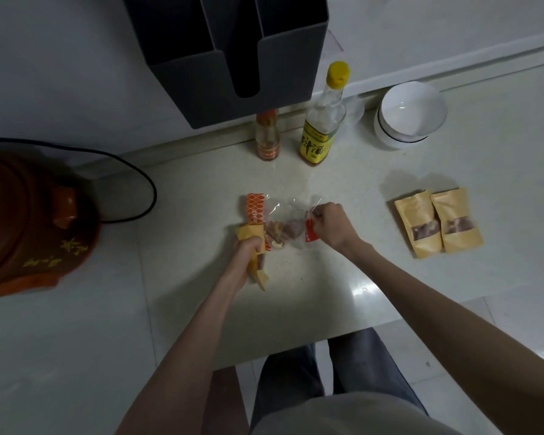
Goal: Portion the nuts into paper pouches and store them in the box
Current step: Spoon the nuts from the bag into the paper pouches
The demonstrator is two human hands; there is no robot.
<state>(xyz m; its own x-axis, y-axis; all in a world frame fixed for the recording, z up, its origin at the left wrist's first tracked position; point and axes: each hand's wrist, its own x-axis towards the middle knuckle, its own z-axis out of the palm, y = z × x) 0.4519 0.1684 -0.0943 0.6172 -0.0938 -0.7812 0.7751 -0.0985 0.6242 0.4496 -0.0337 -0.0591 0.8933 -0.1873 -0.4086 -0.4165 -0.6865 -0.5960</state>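
1. Now keep your left hand [248, 246] wrapped round the paper pouch [254, 262], mouth up.
2. Your right hand [328, 224] pinches the nut bag [283, 229] mid-counter; tip it slowly so the nuts don't spill.
3. Two filled pouches [438, 222] wait toward the right edge.

1 head-worn wide-angle view, looking steeply down.

The camera sits above the person, facing forward and down onto a pale countertop [327, 293] that fills the centre. Both forearms reach up from the bottom edge towards mid-frame, fairly close. The wall organiser [220, 58] bends inward at the top, showing lens distortion.
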